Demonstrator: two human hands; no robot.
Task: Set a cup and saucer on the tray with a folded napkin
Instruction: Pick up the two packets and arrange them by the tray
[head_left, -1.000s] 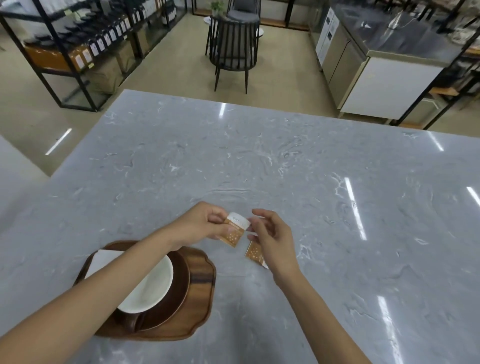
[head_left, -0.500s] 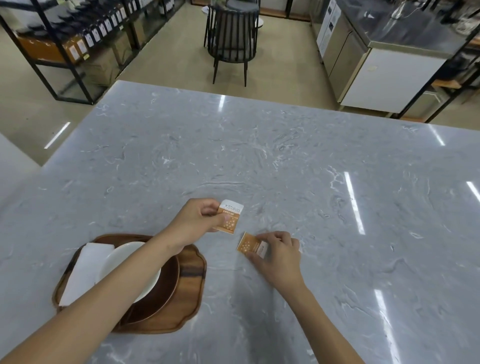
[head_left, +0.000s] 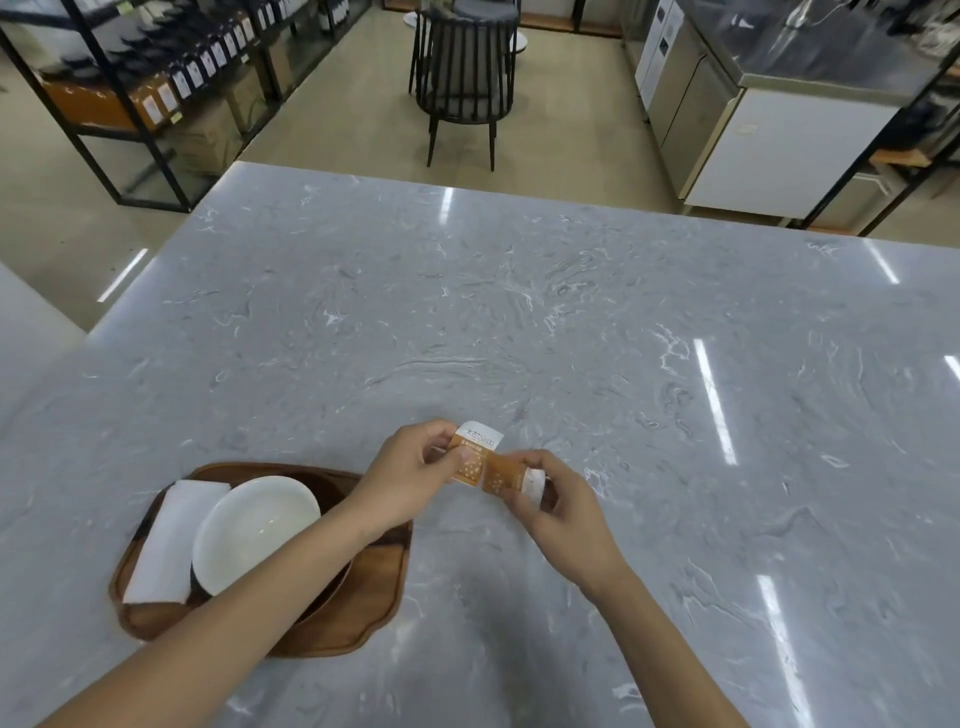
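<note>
A wooden tray (head_left: 363, 618) lies on the grey marble table near its front left. On it a white cup (head_left: 249, 530) sits in a dark brown saucer (head_left: 327, 592), and a folded white napkin (head_left: 166, 545) lies along the tray's left side. My left forearm crosses over the tray. Just right of the tray, above the table, my left hand (head_left: 410, 478) pinches an orange-and-white packet (head_left: 472, 452). My right hand (head_left: 561, 509) holds a second orange packet (head_left: 506, 475) whose end touches the first.
The marble table (head_left: 571, 322) stretches far ahead and to the right. Beyond its far edge stand a black chair (head_left: 462, 73), black shelving with bottles (head_left: 156, 78) on the left and a steel counter (head_left: 779, 104) on the right.
My right hand has lifted its packet off the table and brought it up against the packet in my left hand. The view has shifted slightly.
</note>
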